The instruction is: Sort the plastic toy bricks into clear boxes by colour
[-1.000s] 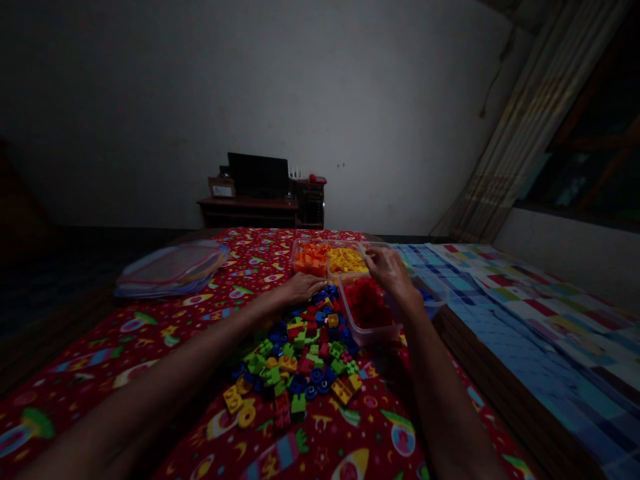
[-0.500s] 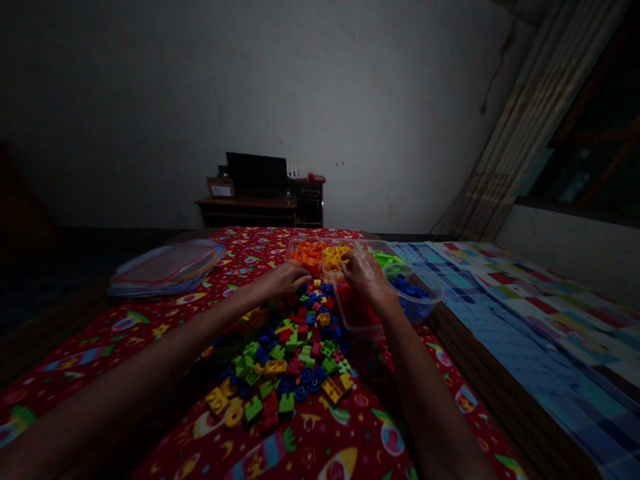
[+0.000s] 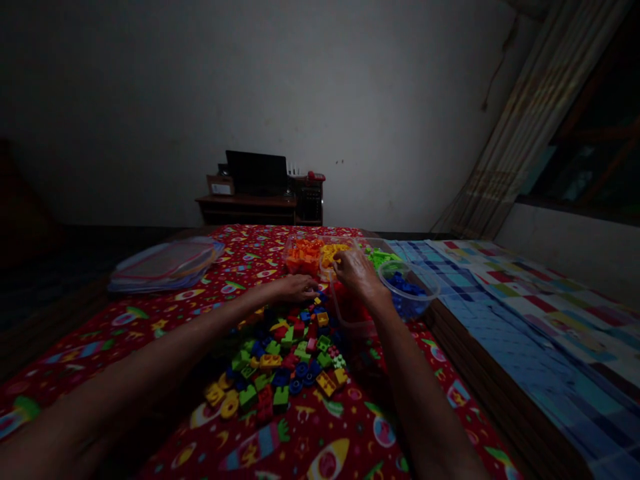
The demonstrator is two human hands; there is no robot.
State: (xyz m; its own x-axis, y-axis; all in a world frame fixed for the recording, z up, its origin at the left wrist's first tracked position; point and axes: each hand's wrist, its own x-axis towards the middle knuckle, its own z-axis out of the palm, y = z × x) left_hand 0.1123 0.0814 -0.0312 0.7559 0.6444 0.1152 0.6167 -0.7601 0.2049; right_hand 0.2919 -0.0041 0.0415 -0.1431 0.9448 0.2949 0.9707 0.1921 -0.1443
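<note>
A pile of mixed toy building blocks [image 3: 285, 357], in green, yellow, blue and red, lies on the red patterned cloth. At the pile's far end is my left hand [image 3: 296, 288], palm down, its fingers reaching right and slightly apart over the blocks. My right hand [image 3: 357, 270] is above the tubs with fingers curled together beside the yellow blocks [image 3: 331, 253]; anything in its fingertips is too small and dark to make out. Under that wrist are red blocks [image 3: 347, 303] in a clear tub. Orange blocks [image 3: 304, 251], green blocks [image 3: 381, 256] and blue blocks [image 3: 406, 285] fill neighbouring tubs.
Stacked clear lids [image 3: 165, 265] lie on the cloth [image 3: 175, 317] at the left. A wooden edge [image 3: 475, 373] and a blue checked sheet [image 3: 515, 353] run along the right. Beyond stands a low desk with a monitor [image 3: 257, 173] against the wall.
My left hand has come slightly nearer and to the right over the pile. My right hand has shifted slightly left, staying beside the yellow blocks. The view has moved a little.
</note>
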